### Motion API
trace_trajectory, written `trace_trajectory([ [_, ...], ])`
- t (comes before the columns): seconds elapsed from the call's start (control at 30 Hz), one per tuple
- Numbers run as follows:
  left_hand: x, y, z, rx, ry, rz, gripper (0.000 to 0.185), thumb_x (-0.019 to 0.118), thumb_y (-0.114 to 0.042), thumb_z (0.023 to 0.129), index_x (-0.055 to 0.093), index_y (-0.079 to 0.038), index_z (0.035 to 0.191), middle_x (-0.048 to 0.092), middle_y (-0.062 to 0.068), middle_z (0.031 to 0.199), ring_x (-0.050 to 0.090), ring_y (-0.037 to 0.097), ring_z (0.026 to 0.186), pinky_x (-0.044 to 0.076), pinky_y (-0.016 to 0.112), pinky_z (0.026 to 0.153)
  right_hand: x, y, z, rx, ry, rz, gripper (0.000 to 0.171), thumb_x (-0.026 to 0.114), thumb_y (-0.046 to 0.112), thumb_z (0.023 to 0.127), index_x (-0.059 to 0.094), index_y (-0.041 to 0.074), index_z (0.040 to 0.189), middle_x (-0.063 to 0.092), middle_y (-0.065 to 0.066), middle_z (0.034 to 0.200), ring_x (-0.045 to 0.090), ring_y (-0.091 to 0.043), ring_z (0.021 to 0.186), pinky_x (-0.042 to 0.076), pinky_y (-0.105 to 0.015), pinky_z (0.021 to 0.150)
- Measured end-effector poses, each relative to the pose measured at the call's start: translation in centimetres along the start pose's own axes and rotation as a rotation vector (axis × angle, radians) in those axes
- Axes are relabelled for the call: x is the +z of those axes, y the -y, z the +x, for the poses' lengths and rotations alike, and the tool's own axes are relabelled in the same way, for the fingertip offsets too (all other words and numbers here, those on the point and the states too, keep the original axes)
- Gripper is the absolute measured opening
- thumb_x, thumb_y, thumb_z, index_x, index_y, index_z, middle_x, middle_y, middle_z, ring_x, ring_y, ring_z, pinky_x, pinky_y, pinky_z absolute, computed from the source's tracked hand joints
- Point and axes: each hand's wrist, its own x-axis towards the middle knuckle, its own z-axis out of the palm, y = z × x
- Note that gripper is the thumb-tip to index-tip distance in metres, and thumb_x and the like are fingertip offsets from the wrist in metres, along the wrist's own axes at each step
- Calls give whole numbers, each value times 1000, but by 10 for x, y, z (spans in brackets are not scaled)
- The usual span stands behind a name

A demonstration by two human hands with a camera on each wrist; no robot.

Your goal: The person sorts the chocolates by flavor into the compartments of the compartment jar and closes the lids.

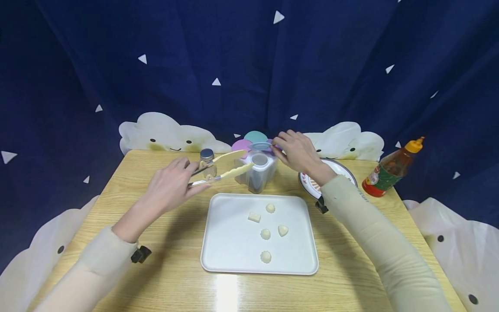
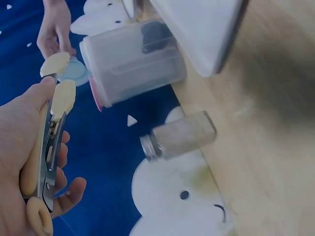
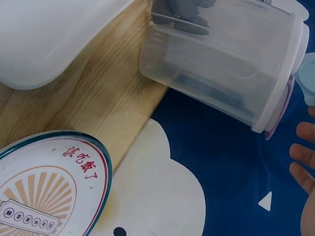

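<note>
My left hand (image 1: 169, 184) holds tongs (image 1: 236, 170) with cream tips and metal arms. The tips are spread apart beside the open round mouth of a clear, multi-compartment container (image 1: 257, 180). A light blue lid (image 1: 260, 146) is raised at that mouth, and the fingers of my right hand (image 1: 298, 151) pinch its edge. Dark pieces (image 3: 189, 14) show through the container's wall in the right wrist view. Pink, teal and purple lids cover its other compartments. In front lies a white tray (image 1: 230, 234) with several small cream-coloured pieces (image 1: 265, 234) scattered on it.
A small glass jar (image 1: 208, 164) with a dark cap stands left of the container. To the right is a patterned plate (image 3: 44, 162). A sauce bottle (image 1: 386, 173) with a yellow nozzle stands near the table's right edge. A dark blue curtain hangs behind.
</note>
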Motion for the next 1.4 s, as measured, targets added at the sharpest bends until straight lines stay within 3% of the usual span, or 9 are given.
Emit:
trace_trajectory([
  [0.37, 21, 33, -55, -92, -49, -26, 71, 75, -55, 91, 58, 3, 128, 59, 17, 98, 56, 31, 80, 46, 42, 53, 1, 1, 2, -2, 30, 2, 20, 66, 28, 102, 75, 12, 111, 73, -7, 100, 62, -30, 86, 50, -41, 71],
  [0.63, 46, 61, -86, -157, -53, -5, 69, 78, -58, 87, 55, 4, 109, 57, 18, 93, 55, 32, 78, 43, 41, 48, 1, 1, 2, 9, 28, 9, 20, 65, 29, 103, 74, 12, 109, 72, -7, 98, 62, -29, 86, 50, -41, 71],
  [0.93, 70, 88, -108, -190, -23, 26, 79, 74, -63, 88, 53, 10, 110, 55, 18, 88, 52, 31, 73, 38, 37, 48, 2, 0, 1, 3, 25, -1, 20, 65, 30, 103, 74, 13, 109, 72, -6, 99, 62, -30, 87, 50, -41, 72],
  [1.17, 84, 93, -117, -177, -22, 36, 73, 77, -63, 85, 50, 4, 97, 51, 15, 82, 48, 28, 70, 37, 36, 45, 0, 0, 0, -1, 8, 2, 19, 65, 28, 102, 74, 13, 106, 72, -6, 96, 62, -30, 86, 50, -42, 72],
  [1.4, 91, 94, -121, -183, 21, 49, 73, 75, -66, 86, 51, 2, 95, 49, 13, 81, 46, 26, 69, 38, 36, 46, -1, 1, 0, -3, 8, 11, 18, 65, 27, 102, 74, 12, 106, 71, -6, 96, 62, -30, 85, 50, -42, 71],
])
